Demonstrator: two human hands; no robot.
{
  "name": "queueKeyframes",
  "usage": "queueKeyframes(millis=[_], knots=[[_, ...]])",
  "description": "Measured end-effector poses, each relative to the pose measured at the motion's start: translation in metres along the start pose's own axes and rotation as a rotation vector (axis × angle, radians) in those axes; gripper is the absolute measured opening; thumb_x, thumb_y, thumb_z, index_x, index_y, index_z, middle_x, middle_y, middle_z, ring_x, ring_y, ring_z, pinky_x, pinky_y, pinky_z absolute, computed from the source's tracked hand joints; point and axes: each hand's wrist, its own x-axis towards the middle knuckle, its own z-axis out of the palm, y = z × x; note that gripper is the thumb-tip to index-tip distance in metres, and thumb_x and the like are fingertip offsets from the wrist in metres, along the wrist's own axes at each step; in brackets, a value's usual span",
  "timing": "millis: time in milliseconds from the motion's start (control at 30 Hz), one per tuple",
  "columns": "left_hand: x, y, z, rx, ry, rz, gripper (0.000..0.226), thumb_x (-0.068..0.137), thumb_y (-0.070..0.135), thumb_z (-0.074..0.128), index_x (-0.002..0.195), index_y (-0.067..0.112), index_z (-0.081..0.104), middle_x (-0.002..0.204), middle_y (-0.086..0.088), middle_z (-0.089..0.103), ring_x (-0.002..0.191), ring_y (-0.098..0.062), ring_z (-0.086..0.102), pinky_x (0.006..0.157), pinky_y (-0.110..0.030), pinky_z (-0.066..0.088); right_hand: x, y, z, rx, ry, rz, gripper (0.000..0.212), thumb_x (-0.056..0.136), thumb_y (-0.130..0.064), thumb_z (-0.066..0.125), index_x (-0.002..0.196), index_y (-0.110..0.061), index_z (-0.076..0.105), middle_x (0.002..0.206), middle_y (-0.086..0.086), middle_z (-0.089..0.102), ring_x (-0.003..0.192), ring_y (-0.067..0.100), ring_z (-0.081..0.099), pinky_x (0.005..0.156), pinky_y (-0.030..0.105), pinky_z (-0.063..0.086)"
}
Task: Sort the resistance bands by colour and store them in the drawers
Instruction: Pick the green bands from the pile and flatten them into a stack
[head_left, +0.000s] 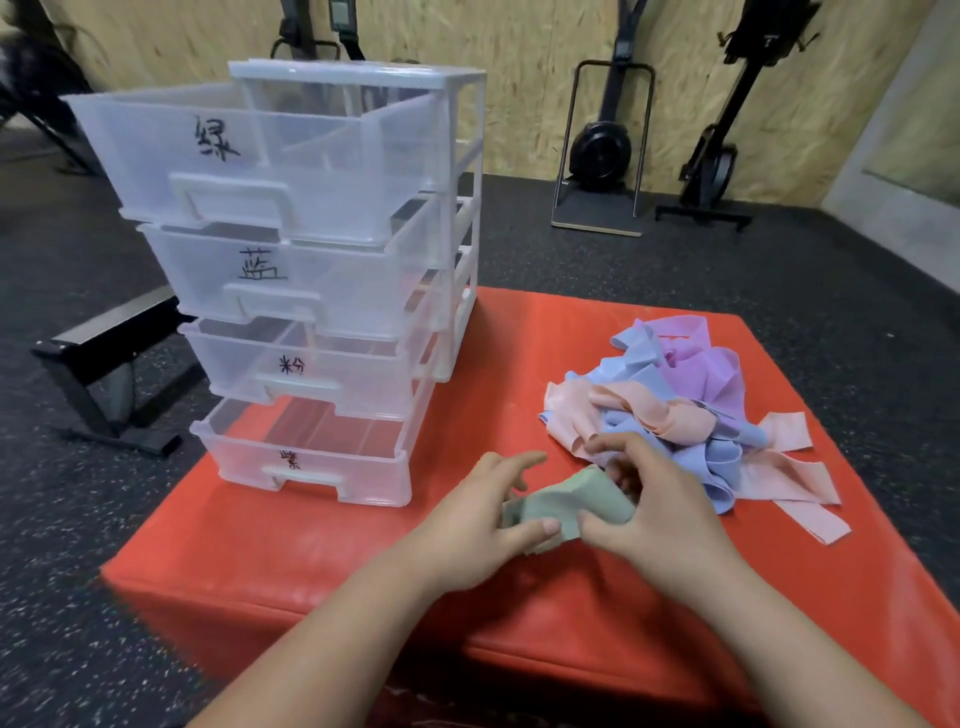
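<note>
1. A crumpled sage-green fabric resistance band sits bunched between both hands, low over the red padded box.
2. The left hand pinches the band's left end, thumb along its near edge and fingers curled over the far side.
3. The right hand grasps the band's right end, with its thumb and curled fingers closed on the fabric.
4. A tangled pile of blue, peach-pink and purple bands lies on the box just beyond the right hand, touching its fingers.
5. A clear plastic four-drawer unit stands on the box's far left corner, well apart from the green band, with every drawer pulled out.
6. Each drawer front bears a handwritten black character.
</note>
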Motion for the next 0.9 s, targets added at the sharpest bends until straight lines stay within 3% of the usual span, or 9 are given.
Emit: queueKeyframes(millis=[100, 200, 267, 333, 400, 500, 633, 767, 900], knots=[[0.0, 0.007, -0.008, -0.104, -0.028, 0.028, 0.066, 0.092, 0.037, 0.081, 0.15, 0.045, 0.05, 0.132, 0.015, 0.044, 0.102, -0.005, 0.058, 0.093, -0.017, 0.047, 0.0, -0.024, -0.021, -0.06, -0.067, -0.242, 0.066, 0.064, -0.024, 0.084, 0.123, -0.041, 0.058, 0.099, -0.01, 0.063, 0.093, 0.014, 0.063, 0.082, 0.032, 0.052], [0.0, 0.017, -0.013, -0.099, 0.018, 0.075, 0.042, 0.085, 0.039, 0.087, 0.122, 0.038, 0.066, 0.135, 0.021, 0.051, 0.122, -0.008, 0.054, 0.106, -0.024, 0.043, 0.003, -0.043, -0.04, -0.052, -0.124, -0.335, 0.064, 0.065, -0.011, 0.086, 0.119, -0.037, 0.064, 0.101, -0.007, 0.065, 0.095, 0.02, 0.064, 0.083, 0.028, 0.052], [-0.001, 0.023, -0.011, -0.188, 0.011, 0.069, 0.035, 0.084, 0.037, 0.088, 0.111, 0.03, 0.067, 0.123, 0.017, 0.066, 0.119, -0.008, 0.061, 0.109, -0.034, 0.046, 0.009, -0.046, -0.046, 0.016, -0.172, -0.305, 0.059, 0.068, -0.001, 0.085, 0.117, -0.03, 0.068, 0.099, -0.003, 0.068, 0.092, 0.02, 0.067, 0.081, 0.026, 0.054], [-0.004, 0.029, -0.008, -0.34, -0.017, 0.008, 0.03, 0.086, 0.034, 0.086, 0.106, 0.024, 0.065, 0.106, 0.011, 0.073, 0.102, -0.008, 0.069, 0.098, -0.044, 0.056, 0.018, -0.044, -0.048, 0.103, -0.234, -0.212, 0.06, 0.074, 0.005, 0.082, 0.121, -0.029, 0.067, 0.102, -0.005, 0.07, 0.093, 0.014, 0.07, 0.081, 0.023, 0.056], [-0.005, 0.029, -0.006, -0.363, -0.01, -0.025, 0.029, 0.088, 0.038, 0.083, 0.103, 0.023, 0.064, 0.096, 0.008, 0.07, 0.09, -0.011, 0.068, 0.085, -0.046, 0.058, 0.028, -0.039, -0.049, 0.161, -0.316, -0.114, 0.056, 0.081, 0.003, 0.081, 0.124, -0.029, 0.066, 0.111, -0.009, 0.072, 0.102, 0.011, 0.072, 0.087, 0.027, 0.059], [-0.003, 0.023, -0.006, -0.332, 0.031, -0.083, 0.031, 0.087, 0.049, 0.079, 0.102, 0.026, 0.064, 0.097, 0.002, 0.07, 0.089, -0.018, 0.066, 0.081, -0.042, 0.054, 0.045, -0.035, -0.045, 0.19, -0.401, -0.032, 0.044, 0.087, -0.005, 0.08, 0.122, -0.026, 0.065, 0.105, -0.004, 0.077, 0.094, 0.011, 0.072, 0.084, 0.027, 0.058], [0.01, 0.014, -0.005, -0.417, 0.202, -0.229, 0.027, 0.089, 0.042, 0.08, 0.109, 0.028, 0.069, 0.1, 0.005, 0.076, 0.086, -0.006, 0.07, 0.084, -0.033, 0.058, 0.077, -0.031, -0.022, 0.299, -0.314, 0.003, 0.045, 0.088, -0.001, 0.077, 0.123, -0.026, 0.064, 0.106, 0.004, 0.076, 0.095, 0.016, 0.074, 0.081, 0.029, 0.06], [0.03, -0.005, -0.01, -0.408, 0.356, -0.384, 0.045, 0.094, 0.037, 0.075, 0.136, 0.03, 0.06, 0.111, 0.011, 0.073, 0.099, -0.001, 0.071, 0.092, -0.025, 0.054, 0.122, -0.024, 0.013, 0.399, -0.242, 0.041, 0.046, 0.091, 0.004, 0.071, 0.125, -0.025, 0.062, 0.09, 0.004, 0.07, 0.078, 0.011, 0.067, 0.054, 0.018, 0.048], [0.046, -0.013, -0.014, -0.283, 0.428, -0.446, 0.059, 0.101, 0.034, 0.064, 0.156, 0.031, 0.042, 0.124, 0.013, 0.066, 0.112, -0.006, 0.064, 0.091, -0.02, 0.044, 0.169, -0.013, 0.047, 0.353, -0.204, 0.059, 0.051, 0.087, 0.002, 0.071, 0.128, -0.026, 0.059, 0.091, 0.004, 0.073, 0.082, 0.012, 0.069, 0.066, 0.024, 0.051]])
